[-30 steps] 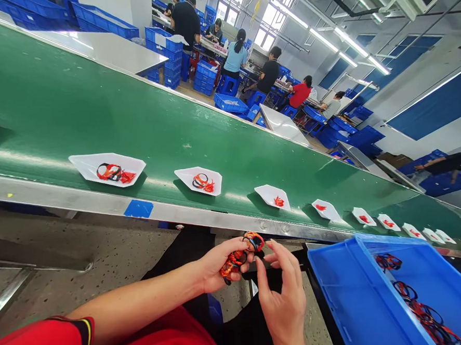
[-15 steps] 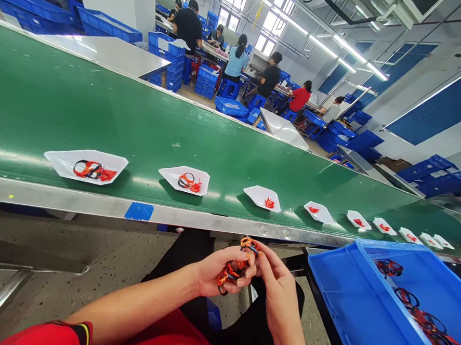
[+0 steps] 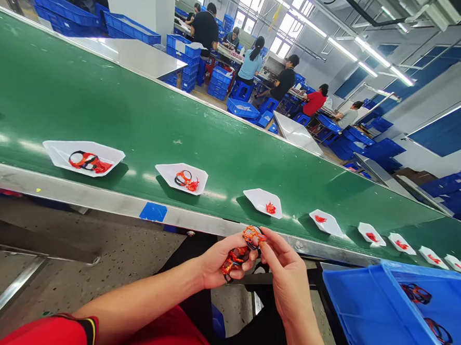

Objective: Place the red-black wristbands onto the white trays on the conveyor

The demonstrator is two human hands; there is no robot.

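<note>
My left hand (image 3: 220, 262) grips a tangled bundle of orange-red and black cord loops (image 3: 238, 254) low in front of me. My right hand (image 3: 287, 278) meets it from the right, its fingertips pinching the upper loop of the bundle. Both hands sit just below the steel edge of a green conveyor belt (image 3: 93, 97). On the belt, a row of white paper trays runs away to the right. The nearest tray (image 3: 261, 202) holds a small red piece, and the tray to its left (image 3: 182, 178) holds a red piece and cord loops.
A blue plastic crate (image 3: 360, 310) with dark red-and-black loops (image 3: 416, 293) stands at lower right. Blue tape (image 3: 153, 212) marks the steel belt edge (image 3: 111, 200). Speckled concrete floor lies below left. Several co-workers (image 3: 252, 62) sit at benches far off among blue crates.
My right hand has closed from apart onto the bundle's upper loop. The view has swung, so the belt trays sit further left and the blue crate lower in the frame.
</note>
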